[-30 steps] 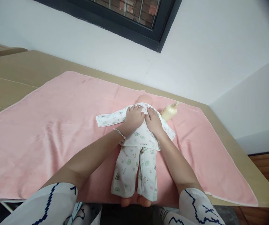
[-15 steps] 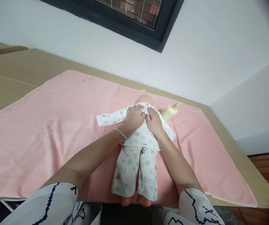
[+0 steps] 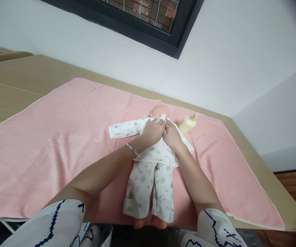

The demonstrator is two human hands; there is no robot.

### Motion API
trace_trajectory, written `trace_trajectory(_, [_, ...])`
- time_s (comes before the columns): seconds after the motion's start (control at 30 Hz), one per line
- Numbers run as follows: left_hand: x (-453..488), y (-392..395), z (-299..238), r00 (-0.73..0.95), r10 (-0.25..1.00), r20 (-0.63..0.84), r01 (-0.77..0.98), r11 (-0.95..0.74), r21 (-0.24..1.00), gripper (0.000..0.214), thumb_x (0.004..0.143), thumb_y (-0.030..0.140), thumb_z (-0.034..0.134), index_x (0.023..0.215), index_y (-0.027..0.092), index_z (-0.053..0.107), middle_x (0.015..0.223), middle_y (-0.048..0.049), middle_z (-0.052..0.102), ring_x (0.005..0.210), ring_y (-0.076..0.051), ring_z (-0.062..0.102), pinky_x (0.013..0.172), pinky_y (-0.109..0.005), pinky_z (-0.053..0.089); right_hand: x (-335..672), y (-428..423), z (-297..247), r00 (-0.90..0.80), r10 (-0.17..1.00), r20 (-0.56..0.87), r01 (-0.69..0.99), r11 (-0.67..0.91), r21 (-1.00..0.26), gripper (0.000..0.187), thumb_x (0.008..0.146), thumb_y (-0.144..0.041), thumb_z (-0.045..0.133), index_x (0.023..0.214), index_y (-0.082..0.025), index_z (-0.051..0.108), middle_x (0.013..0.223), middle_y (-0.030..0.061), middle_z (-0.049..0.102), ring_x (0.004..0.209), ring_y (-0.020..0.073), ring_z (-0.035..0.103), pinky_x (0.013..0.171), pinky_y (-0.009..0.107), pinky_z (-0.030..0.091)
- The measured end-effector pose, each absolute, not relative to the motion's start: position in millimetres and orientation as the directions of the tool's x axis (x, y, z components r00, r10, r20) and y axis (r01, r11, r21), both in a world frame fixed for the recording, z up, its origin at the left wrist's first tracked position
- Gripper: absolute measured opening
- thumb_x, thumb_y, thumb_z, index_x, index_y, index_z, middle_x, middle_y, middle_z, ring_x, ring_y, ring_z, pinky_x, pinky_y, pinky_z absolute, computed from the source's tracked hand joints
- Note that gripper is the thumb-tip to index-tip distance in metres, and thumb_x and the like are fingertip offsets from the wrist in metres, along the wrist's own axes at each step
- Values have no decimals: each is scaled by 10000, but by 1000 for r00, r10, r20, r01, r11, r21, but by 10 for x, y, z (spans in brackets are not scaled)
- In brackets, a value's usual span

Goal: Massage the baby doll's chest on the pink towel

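Observation:
A doll with a bald head (image 3: pixel 159 110) lies on a pink blanket, its bare feet (image 3: pixel 159 222) toward me. It wears a white printed shirt (image 3: pixel 160 152) and matching trousers (image 3: pixel 139 190). Both hands meet at the upper middle of the shirt, just below the collar. My left hand (image 3: pixel 153 132), with a silver bangle at its wrist, has its fingers bent together on the cloth. Against it, my right hand (image 3: pixel 173 137) also has its fingers drawn in on the shirt. The cloth rises to a small peak at the collar; the fingertips are partly hidden.
The pink blanket (image 3: pixel 68 113) covers much of the wooden table (image 3: pixel 16 77). To the right of the doll's head lies a pale yellow bottle (image 3: pixel 187 124). A white wall (image 3: pixel 209 72) and a dark-framed window (image 3: pixel 175 51) stand behind the table.
My left hand has slid right, and the hands now touch over the shirt's middle. Fingers that lay spread have drawn in, and the cloth near the collar is bunched and raised.

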State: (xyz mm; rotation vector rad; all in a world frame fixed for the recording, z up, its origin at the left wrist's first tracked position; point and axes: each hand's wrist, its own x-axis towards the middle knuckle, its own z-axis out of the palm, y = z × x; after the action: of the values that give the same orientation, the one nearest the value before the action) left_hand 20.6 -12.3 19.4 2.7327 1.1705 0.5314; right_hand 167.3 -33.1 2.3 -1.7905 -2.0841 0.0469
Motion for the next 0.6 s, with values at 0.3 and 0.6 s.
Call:
trace_trajectory(0.3, [106, 90, 174, 635, 700, 325, 604, -713, 356, 351, 981, 154, 383, 1237, 188, 621, 1322, -78, 668, 1245, -212, 603, 1098, -359, 434, 1429, -522, 164, -71, 974, 216, 977, 112, -184, 533, 1007, -235, 315, 1449, 6, 489, 1545, 241, 460, 1487, 321, 384, 1251, 474, 280])
trace_trajectory(0.6, [61, -103, 276, 635, 747, 198, 714, -665, 219, 364, 957, 122, 402, 1254, 124, 613, 1313, -160, 645, 1231, -299, 600, 1018, -448, 482, 1557, -475, 194, -89, 971, 220, 950, 149, -275, 488, 1002, -240, 317, 1396, -99, 567, 1524, 164, 516, 1466, 275, 424, 1236, 445, 318])
